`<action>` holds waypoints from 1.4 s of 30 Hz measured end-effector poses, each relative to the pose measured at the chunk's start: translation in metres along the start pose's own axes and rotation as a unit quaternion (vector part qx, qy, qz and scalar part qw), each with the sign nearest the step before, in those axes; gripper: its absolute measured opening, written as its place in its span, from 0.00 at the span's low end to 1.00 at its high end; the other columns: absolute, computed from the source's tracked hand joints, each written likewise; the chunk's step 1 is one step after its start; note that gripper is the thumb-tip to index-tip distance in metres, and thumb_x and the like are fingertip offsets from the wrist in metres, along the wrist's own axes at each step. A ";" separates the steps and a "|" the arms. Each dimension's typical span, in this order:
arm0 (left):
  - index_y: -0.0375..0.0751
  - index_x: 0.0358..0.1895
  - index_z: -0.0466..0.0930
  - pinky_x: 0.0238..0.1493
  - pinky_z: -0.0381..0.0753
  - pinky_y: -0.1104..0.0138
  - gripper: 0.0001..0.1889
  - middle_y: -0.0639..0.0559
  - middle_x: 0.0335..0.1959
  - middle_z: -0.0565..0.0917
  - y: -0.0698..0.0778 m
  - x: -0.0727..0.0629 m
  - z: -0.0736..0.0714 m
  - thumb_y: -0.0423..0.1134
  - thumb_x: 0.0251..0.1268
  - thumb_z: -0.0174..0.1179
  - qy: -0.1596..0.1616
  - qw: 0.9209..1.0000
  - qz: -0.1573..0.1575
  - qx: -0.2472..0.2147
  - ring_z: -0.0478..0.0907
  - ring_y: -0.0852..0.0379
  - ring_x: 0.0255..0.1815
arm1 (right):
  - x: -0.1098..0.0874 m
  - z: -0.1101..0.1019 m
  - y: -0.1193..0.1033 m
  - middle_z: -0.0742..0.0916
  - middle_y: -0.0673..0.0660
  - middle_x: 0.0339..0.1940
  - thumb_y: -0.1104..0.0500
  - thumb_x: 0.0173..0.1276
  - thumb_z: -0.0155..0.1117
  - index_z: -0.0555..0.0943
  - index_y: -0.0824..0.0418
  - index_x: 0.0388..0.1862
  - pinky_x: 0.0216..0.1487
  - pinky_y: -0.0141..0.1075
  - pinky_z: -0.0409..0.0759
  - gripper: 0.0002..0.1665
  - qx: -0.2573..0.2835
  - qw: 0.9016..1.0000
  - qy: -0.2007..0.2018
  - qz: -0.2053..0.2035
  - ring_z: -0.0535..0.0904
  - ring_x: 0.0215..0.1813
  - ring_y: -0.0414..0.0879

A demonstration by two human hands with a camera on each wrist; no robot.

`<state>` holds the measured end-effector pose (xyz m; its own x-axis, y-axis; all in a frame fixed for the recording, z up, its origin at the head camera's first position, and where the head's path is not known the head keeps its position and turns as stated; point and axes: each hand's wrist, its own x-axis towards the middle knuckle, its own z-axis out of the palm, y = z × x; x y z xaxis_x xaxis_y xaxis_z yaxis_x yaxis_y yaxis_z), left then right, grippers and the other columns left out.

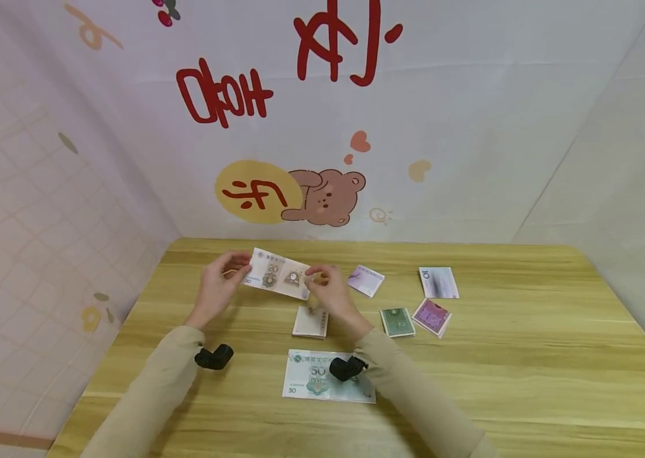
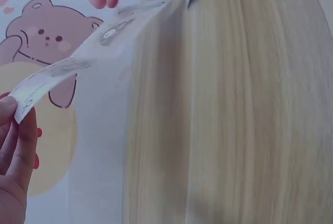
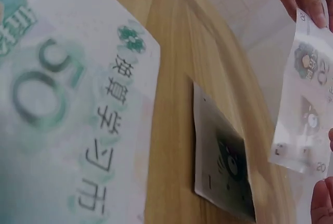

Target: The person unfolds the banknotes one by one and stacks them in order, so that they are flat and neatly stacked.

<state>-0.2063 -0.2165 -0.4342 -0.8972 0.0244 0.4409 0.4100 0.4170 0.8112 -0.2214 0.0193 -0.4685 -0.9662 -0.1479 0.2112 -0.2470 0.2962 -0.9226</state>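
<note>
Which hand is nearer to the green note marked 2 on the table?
Right. The right hand is left of the green note, slightly farther back; the left hand is much farther left, holding the left end of the 20 note.

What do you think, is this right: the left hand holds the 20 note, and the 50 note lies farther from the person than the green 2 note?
Not quite: the 50 note lies nearer than the green 2 note, not farther, as the head view shows. The left hand does hold the 20 note.
</note>
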 end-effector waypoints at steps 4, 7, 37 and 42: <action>0.23 0.46 0.78 0.40 0.78 0.77 0.10 0.32 0.42 0.81 0.017 0.000 0.003 0.20 0.60 0.60 0.013 0.999 -0.012 -0.038 0.79 0.51 0.39 | 0.000 -0.009 0.002 0.80 0.64 0.53 0.69 0.61 0.65 0.83 0.67 0.41 0.53 0.47 0.77 0.09 0.011 1.000 0.007 0.017 0.75 0.52 0.61; 0.19 0.44 0.76 0.40 0.79 0.76 0.10 0.28 0.41 0.80 0.033 0.000 0.005 0.17 0.59 0.59 0.016 0.997 -0.017 -0.068 0.79 0.48 0.38 | 0.000 -0.014 0.003 0.82 0.64 0.51 0.69 0.62 0.64 0.82 0.69 0.43 0.52 0.43 0.78 0.10 0.038 0.999 0.012 0.026 0.78 0.50 0.58; 0.19 0.43 0.77 0.39 0.78 0.74 0.09 0.28 0.42 0.80 0.048 -0.018 0.046 0.20 0.60 0.60 -0.066 0.990 -0.095 -0.084 0.80 0.36 0.41 | -0.032 -0.078 0.031 0.83 0.59 0.35 0.73 0.63 0.61 0.79 0.74 0.43 0.37 0.30 0.79 0.09 0.146 0.987 0.018 0.067 0.78 0.35 0.41; 0.20 0.43 0.79 0.38 0.78 0.73 0.09 0.29 0.41 0.81 0.056 -0.023 0.050 0.20 0.60 0.60 -0.072 0.991 -0.098 -0.054 0.80 0.37 0.40 | -0.041 -0.087 0.029 0.83 0.64 0.36 0.73 0.63 0.62 0.78 0.75 0.44 0.37 0.31 0.80 0.10 0.133 0.990 -0.003 0.045 0.79 0.35 0.41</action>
<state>-0.1710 -0.1485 -0.4176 -0.9725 0.0858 0.2165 0.2328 0.3271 0.9159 -0.1957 0.1162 -0.4758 -0.9828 -0.1379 0.1230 -0.1310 0.0506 -0.9901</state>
